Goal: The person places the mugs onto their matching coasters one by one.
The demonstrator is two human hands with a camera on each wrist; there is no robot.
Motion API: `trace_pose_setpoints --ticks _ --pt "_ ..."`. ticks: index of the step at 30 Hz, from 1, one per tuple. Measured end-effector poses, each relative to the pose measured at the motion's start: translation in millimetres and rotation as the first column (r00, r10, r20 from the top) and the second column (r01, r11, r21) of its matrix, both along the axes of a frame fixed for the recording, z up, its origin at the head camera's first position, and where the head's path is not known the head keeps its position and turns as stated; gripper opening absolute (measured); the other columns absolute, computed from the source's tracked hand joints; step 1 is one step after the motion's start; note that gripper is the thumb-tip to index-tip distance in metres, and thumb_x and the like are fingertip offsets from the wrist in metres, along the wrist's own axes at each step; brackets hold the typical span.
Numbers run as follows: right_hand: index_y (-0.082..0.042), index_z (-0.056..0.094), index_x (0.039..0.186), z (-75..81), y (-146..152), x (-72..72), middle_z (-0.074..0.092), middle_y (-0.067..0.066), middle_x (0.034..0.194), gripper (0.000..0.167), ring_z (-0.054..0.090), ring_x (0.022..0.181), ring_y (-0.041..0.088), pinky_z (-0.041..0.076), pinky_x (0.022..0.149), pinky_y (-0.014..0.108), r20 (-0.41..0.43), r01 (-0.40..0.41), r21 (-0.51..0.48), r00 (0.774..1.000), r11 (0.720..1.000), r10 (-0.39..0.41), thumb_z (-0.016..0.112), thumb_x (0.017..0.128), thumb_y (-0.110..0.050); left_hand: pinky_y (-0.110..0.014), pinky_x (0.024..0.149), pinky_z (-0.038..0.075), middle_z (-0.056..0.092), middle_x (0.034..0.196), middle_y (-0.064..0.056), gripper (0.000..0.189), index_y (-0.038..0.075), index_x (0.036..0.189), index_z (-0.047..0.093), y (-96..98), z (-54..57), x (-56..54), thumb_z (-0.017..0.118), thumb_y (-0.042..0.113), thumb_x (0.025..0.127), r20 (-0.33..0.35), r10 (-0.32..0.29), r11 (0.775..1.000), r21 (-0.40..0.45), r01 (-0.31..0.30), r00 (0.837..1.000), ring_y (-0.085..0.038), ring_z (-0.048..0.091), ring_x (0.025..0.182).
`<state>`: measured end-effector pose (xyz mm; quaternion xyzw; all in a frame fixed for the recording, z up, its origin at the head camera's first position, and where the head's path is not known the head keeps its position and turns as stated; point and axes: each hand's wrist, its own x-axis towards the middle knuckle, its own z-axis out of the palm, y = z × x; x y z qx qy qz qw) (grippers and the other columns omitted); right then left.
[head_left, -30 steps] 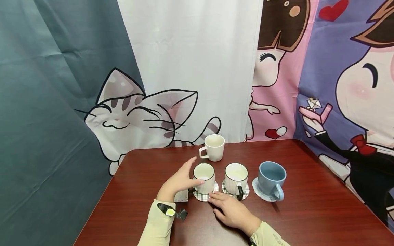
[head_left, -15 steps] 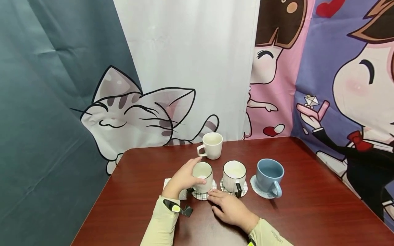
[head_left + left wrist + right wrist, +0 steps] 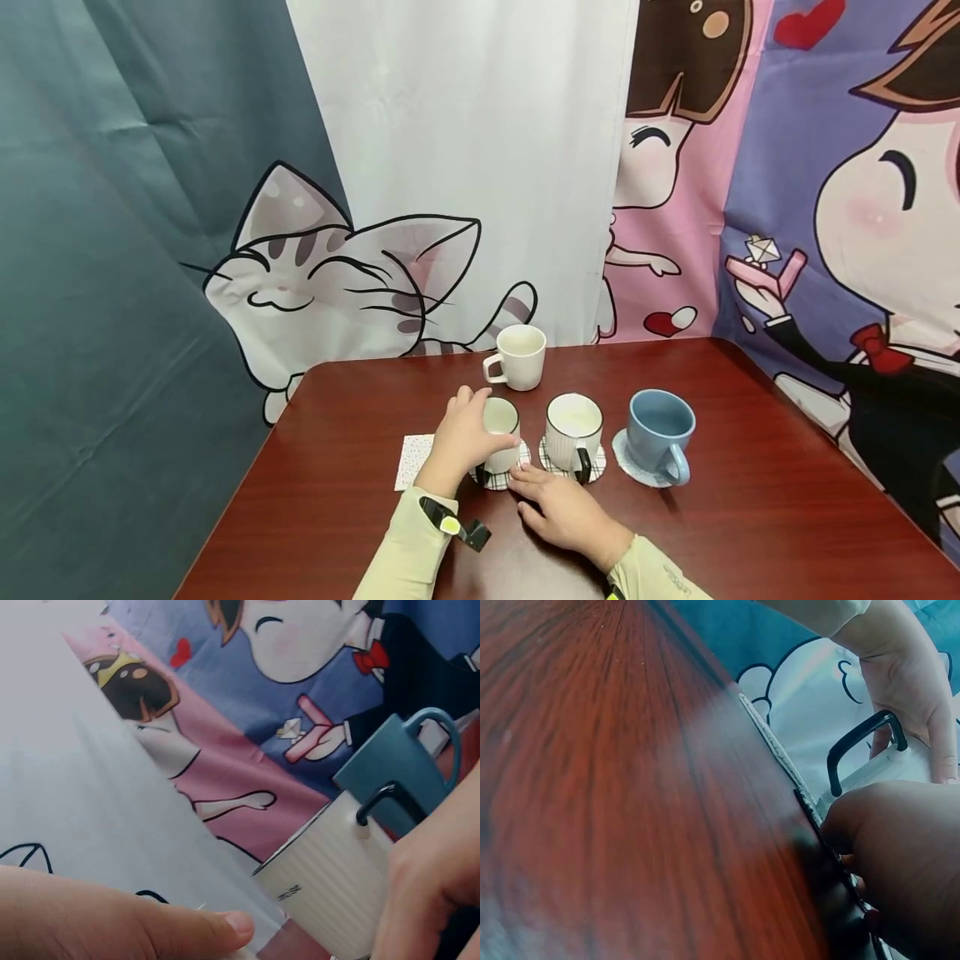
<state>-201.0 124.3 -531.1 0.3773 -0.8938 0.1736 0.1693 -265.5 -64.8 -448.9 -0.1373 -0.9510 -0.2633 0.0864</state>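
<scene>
My left hand [image 3: 459,437] grips a ribbed white mug [image 3: 501,461] with a black rim, thumb across its near side and fingers to the left and behind. The black handle [image 3: 855,742] of this mug shows in the right wrist view and points toward me. Beneath the mug lies a round checked coaster [image 3: 497,484]. My right hand [image 3: 558,508] lies with extended fingers on the coaster's near right edge; its fingertips are partly hidden in the right wrist view. To the right, a matching ribbed mug [image 3: 561,450] stands on another checked coaster [image 3: 597,469].
A blue mug [image 3: 651,447] stands on a pale round coaster [image 3: 622,454] at the right. Behind the ribbed mugs is a plain white mug [image 3: 523,362], handle to the left. A speckled square coaster [image 3: 412,462] lies left of my left hand. A printed curtain [image 3: 480,150] hangs behind the table.
My left hand has closed in on the ribbed mug and turned it, its handle swinging from the left toward me. The speckled coaster is more exposed. My right hand keeps its place.
</scene>
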Motion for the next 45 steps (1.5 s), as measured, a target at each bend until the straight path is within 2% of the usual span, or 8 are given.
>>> trace_pose_setpoints --ticks 7,13,22,37,45 --pt "0.0 0.073 0.12 0.3 -0.9 -1.1 0.068 0.016 0.127 0.032 0.064 0.121 0.032 0.051 0.1 0.047 0.021 0.017 -0.003 1.0 1.0 -0.017 0.068 0.091 -0.013 -0.047 0.076 0.056 0.052 0.12 -0.012 0.093 0.005 0.132 0.061 10.8 -2.8 2.5 0.086 0.064 0.064 -0.056 0.129 0.99 -0.05 -0.131 0.99 -0.031 0.053 0.11" --pt "0.0 0.072 0.121 -0.1 -0.8 0.2 0.067 0.016 0.13 0.033 0.062 0.124 0.032 0.049 0.102 0.048 0.07 0.022 -0.002 0.997 1.0 -0.022 0.067 0.093 -0.015 -0.047 0.073 0.056 0.051 0.118 -0.012 0.094 0.004 0.127 0.062 15.0 -4.5 3.9 0.086 0.066 0.061 -0.054 0.193 0.978 -0.071 -0.197 0.98 -0.032 0.054 0.108" --pt "-0.001 0.072 0.121 1.1 0.0 0.4 0.067 0.016 0.13 0.032 0.062 0.123 0.033 0.05 0.102 0.048 0.073 0.032 -0.003 0.997 0.999 -0.031 0.067 0.093 -0.016 -0.048 0.078 0.057 0.052 0.121 -0.014 0.092 0.001 0.129 0.061 15.3 0.5 5.9 0.086 0.062 0.065 -0.07 0.157 0.981 -0.105 -0.164 0.985 -0.034 0.055 0.107" --pt "-0.003 0.074 0.118 -2.3 -1.2 0.7 0.069 0.014 0.127 0.029 0.064 0.121 0.031 0.051 0.1 0.047 0.05 0.03 -0.01 0.998 1.0 -0.029 0.067 0.093 -0.014 -0.049 0.076 0.057 0.052 0.124 -0.017 0.095 0.002 0.133 0.06 14.9 1.7 9.5 0.086 0.062 0.065 -0.051 0.155 0.98 -0.119 -0.16 0.987 -0.037 0.055 0.109" --pt "-0.003 0.074 0.118 -0.6 -3.1 -0.3 0.069 0.015 0.126 0.029 0.064 0.121 0.031 0.051 0.101 0.046 0.049 0.034 -0.015 0.998 0.999 -0.033 0.067 0.093 -0.015 -0.049 0.076 0.057 0.052 0.124 -0.016 0.094 0.002 0.132 0.061 13.6 2.3 8.6 0.087 0.062 0.064 -0.074 0.134 0.981 -0.131 -0.142 0.988 -0.036 0.055 0.107"
